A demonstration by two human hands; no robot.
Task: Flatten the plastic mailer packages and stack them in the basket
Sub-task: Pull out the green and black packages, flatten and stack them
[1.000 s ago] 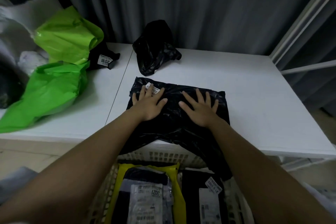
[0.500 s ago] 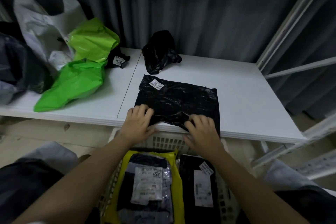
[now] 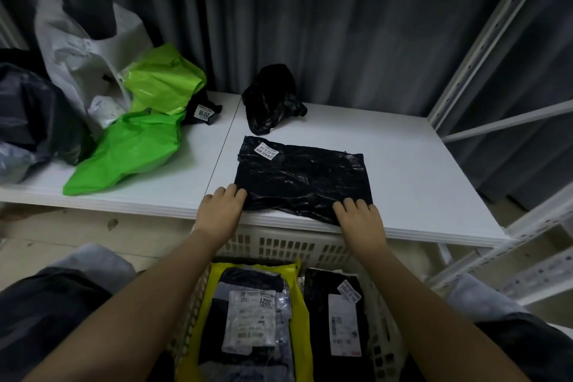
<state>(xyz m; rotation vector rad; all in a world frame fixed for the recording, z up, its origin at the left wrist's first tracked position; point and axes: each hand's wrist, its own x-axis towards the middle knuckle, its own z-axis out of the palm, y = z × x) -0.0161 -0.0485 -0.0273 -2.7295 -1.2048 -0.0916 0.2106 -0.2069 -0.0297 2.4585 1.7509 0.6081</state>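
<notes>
- Your flattened black mailer (image 3: 302, 178) lies on the white table (image 3: 418, 170), its near edge right at the table's front lip, directly at 12 o'clock from you.
- Your left hand (image 3: 221, 211) sits at the mailer's near-left corner, fingers curled over the edge; it looks like a grip, though the thumb is hidden, so you can't be sure it pinches.
- Your right hand (image 3: 361, 219) does the same at the near-right corner, fingers bent over the plastic, thumb out of sight.
- The mailer's long axis runs from 9 to 3 o'clock, across your body, with one hand at each end of the near edge. Neither hand is nearer.
- The basket (image 3: 279, 246) stands at 6 o'clock from the mailer, below the table's lip and between your arms. A yellow mailer (image 3: 305, 316) and a black one (image 3: 316, 298) already lie flat inside.
- So the move is likely a straight pull toward you and down; keep both corners level or the sheet will fold.
- More wait: a crumpled black bag (image 3: 271, 99) at 12 o'clock, green bags (image 3: 136, 149) at 10.
</notes>
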